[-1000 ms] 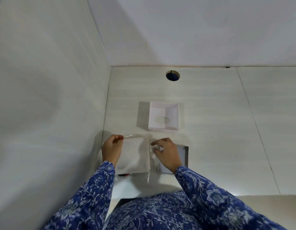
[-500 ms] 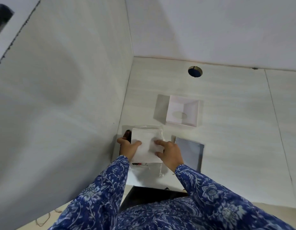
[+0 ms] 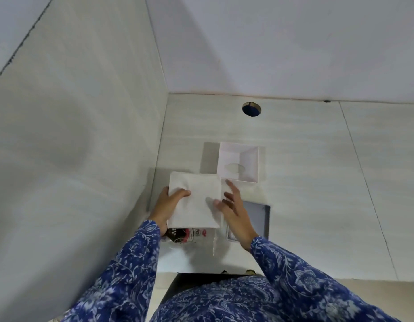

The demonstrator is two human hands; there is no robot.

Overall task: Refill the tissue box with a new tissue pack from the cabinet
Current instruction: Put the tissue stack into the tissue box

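Observation:
A white stack of tissues (image 3: 196,201) lies near the counter's front left corner, mostly out of its clear plastic wrapper (image 3: 192,237), whose printed end shows below the stack. My left hand (image 3: 168,205) grips the stack's left edge, thumb on top. My right hand (image 3: 233,210) rests by the stack's right edge with fingers spread, fingertips touching it. The white tissue box (image 3: 238,162) sits upside down and open just beyond, its oval slot visible inside. Its grey base panel (image 3: 259,217) lies flat on the counter, partly under my right hand.
The pale counter (image 3: 317,182) meets a wall on the left (image 3: 85,135) and one at the back. A round cable hole (image 3: 251,109) is in the counter near the back wall. The counter's front edge lies just below my wrists.
The tissue stack has slid out of the wrapper toward the box. My right hand has opened and shifted to the stack's right edge. The camera view has moved closer.

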